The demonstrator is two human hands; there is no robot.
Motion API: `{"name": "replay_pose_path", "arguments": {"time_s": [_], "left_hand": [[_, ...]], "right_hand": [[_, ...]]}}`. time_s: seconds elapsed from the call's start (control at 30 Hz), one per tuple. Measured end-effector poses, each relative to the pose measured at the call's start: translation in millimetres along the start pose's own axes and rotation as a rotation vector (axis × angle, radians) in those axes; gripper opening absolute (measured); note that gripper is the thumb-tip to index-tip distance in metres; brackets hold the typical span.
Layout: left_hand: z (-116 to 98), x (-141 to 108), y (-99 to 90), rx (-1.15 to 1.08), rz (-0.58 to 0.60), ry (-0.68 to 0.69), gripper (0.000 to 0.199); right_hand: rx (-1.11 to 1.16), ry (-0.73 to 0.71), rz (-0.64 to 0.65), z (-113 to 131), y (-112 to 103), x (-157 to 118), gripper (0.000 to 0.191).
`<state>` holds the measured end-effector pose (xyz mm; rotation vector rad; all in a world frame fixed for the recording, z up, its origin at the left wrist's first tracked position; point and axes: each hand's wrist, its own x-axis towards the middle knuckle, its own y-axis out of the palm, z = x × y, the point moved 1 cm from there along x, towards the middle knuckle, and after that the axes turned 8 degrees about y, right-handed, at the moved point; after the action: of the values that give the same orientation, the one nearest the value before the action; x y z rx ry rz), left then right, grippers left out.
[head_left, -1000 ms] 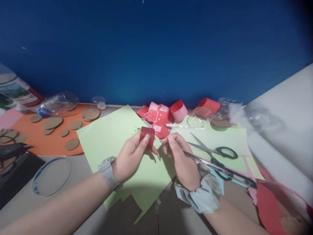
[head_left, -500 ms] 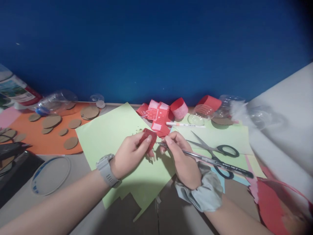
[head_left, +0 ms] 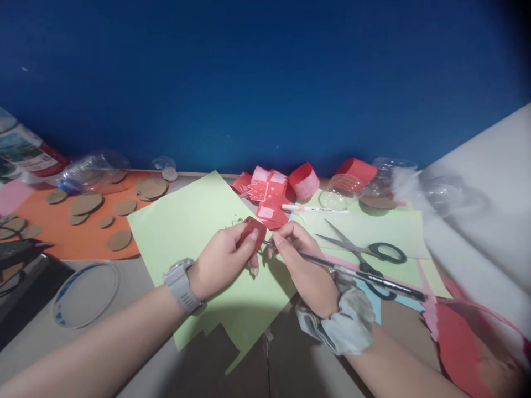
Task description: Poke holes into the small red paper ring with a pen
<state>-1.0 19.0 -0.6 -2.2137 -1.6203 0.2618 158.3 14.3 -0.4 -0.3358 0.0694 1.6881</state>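
Note:
My left hand point(head_left: 226, 255), with a grey watch on its wrist, pinches a small dark red piece point(head_left: 251, 234) above a light green sheet point(head_left: 186, 221). In my right hand point(head_left: 305, 262) is a long, slim black pen-like tool point(head_left: 365, 277). Its thin tip is at the right edge of the red piece; whether it touches cannot be made out. A grey-green fabric band circles my right wrist. Just beyond my hands lie red and pink paper pieces point(head_left: 269, 193) and a white marker point(head_left: 315, 209).
Black-handled scissors point(head_left: 365, 254) lie open at the right, near clear plastic cups point(head_left: 344, 190). Cardboard discs point(head_left: 86, 204) rest on orange paper point(head_left: 87, 240) at the left. A clear ring point(head_left: 58, 307) is at the lower left, and a blue wall point(head_left: 265, 83) stands behind.
The red piece has tilted slightly in my left hand. My right hand has shifted a little to the left and up with the pen-like tool, whose tip is nearer the red piece.

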Motion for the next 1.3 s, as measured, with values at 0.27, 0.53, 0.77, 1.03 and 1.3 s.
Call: {"name": "replay_pose_path", "arguments": {"time_s": [0.27, 0.53, 0.77, 1.03, 1.3], "left_hand": [[-1.5, -0.5, -0.1, 0.024, 0.0, 0.009, 0.036], [-1.4, -1.0, -0.2, 0.015, 0.003, 0.017, 0.035], [-2.2, -0.7, -0.7, 0.027, 0.01, 0.024, 0.037], [-2.3, -0.5, -0.4, 0.031, 0.012, 0.018, 0.035], [-2.3, -1.0, -0.3, 0.035, 0.011, 0.025, 0.036]], "right_hand": [[-0.002, -0.002, 0.004, -1.5, 0.8, 2.1, 0.024], [-0.007, -0.004, -0.003, 1.0, -0.1, 0.3, 0.023], [-0.011, -0.016, 0.013, 0.4, -0.2, 1.8, 0.023], [-0.005, -0.03, 0.037, 1.4, 1.2, -0.8, 0.025], [-0.002, -0.038, 0.02, -0.9, 0.3, 1.2, 0.024]]}}
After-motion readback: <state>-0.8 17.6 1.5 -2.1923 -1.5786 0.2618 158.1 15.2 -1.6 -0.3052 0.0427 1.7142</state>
